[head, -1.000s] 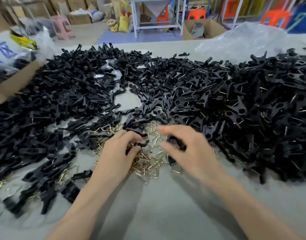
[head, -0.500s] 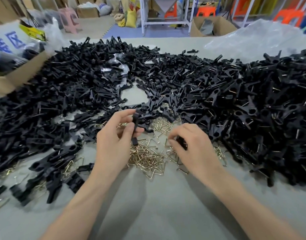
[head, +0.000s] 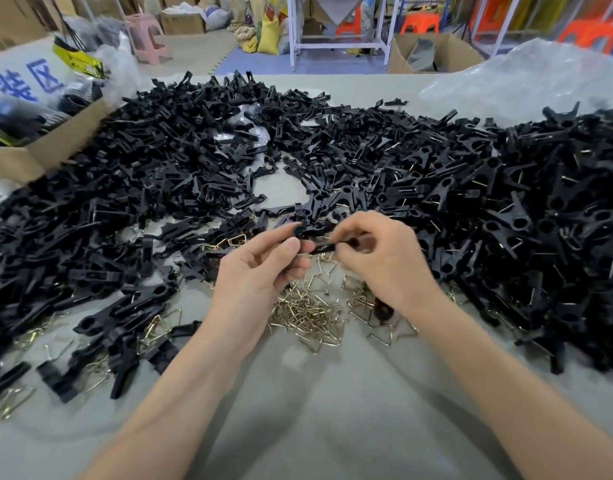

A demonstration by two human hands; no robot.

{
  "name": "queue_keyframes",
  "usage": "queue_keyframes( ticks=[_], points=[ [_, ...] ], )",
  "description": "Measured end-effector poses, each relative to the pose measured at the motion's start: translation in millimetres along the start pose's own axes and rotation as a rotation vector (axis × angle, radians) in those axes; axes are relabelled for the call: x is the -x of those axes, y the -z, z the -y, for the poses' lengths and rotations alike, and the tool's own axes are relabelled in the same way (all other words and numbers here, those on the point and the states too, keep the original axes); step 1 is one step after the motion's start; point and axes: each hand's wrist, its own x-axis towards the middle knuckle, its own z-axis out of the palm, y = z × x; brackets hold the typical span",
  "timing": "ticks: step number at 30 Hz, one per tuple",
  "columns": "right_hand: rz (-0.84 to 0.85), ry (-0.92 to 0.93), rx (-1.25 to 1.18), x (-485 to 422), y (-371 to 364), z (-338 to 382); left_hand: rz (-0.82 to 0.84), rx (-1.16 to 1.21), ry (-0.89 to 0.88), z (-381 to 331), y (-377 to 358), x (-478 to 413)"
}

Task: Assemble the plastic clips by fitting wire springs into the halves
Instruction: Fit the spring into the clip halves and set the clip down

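- Table [head: 333,410]: bare grey surface nearest the person, giving both forearms working room.
- Wire springs [head: 308,313]: loose brass-coloured pile directly beneath the hands, probably kept there for short reach.
- Left hand [head: 260,268]: fingers curled, thumb and forefinger pinching a black clip half [head: 300,233] above the springs.
- Right hand [head: 384,261]: fingers curled, pinching a second half [head: 324,247] against the first, apparently to mate them; whether a spring is seated cannot be told.
- Loose halves [head: 142,188]: heaped left and behind; seemingly finished clips [head: 523,220] heaped right.
- Cardboard box [head: 45,150]: far left.
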Motion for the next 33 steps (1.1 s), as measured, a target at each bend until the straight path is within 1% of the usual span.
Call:
queue_keyframes(
  ticks=[1, 2, 3, 5, 6, 7, 8, 9, 13, 16, 18, 20, 23, 26, 29, 33],
  points=[
    [0.011, -0.049, -0.119, 10, 9, 0, 0.012, -0.019, -0.004, 1, -2, 1],
    [0.041, -0.07, -0.189, 20, 15, 1, 0.024, -0.063, -0.018, 2, -3, 4],
    [0.09, -0.065, -0.209, 29, 19, 3, 0.037, -0.156, -0.053, 2, -4, 6],
    [0.21, -0.045, -0.28, 42, 23, 7, 0.107, -0.447, -0.138, 3, -6, 10],
    [0.245, -0.05, -0.349, 46, 23, 9, 0.171, -0.549, -0.159, 4, -8, 13],
    [0.251, -0.063, -0.413, 48, 24, 10, 0.224, -0.577, -0.159, 5, -11, 15],
    [0.234, -0.081, -0.465, 48, 25, 9, 0.249, -0.563, -0.147, 6, -15, 18],
    [0.197, -0.103, -0.506, 47, 25, 9, 0.24, -0.55, -0.144, 7, -17, 20],
    [0.036, -0.189, -0.623, 51, 16, 11, 0.164, -0.594, -0.19, 9, -19, 22],
    [-0.056, -0.306, -0.721, 54, 6, 11, 0.121, -0.572, -0.231, 9, -20, 23],
    [-0.059, -0.384, -0.747, 55, 4, 11, 0.108, -0.613, -0.283, 9, -20, 24],
    [-0.011, -0.416, -0.747, 56, 2, 12, 0.1, -0.652, -0.322, 10, -20, 24],
    [-0.002, -0.398, -0.705, 57, 3, 13, 0.116, -0.625, -0.305, 10, -19, 23],
    [-0.017, -0.343, -0.605, 57, 7, 13, 0.181, -0.565, -0.248, 10, -22, 23],
    [-0.037, -0.283, -0.591, 55, 11, 13, 0.246, -0.486, -0.192, 8, -23, 24],
    [-0.012, -0.274, -0.598, 54, 15, 13, 0.255, -0.387, -0.138, 7, -22, 23]
  ],
)
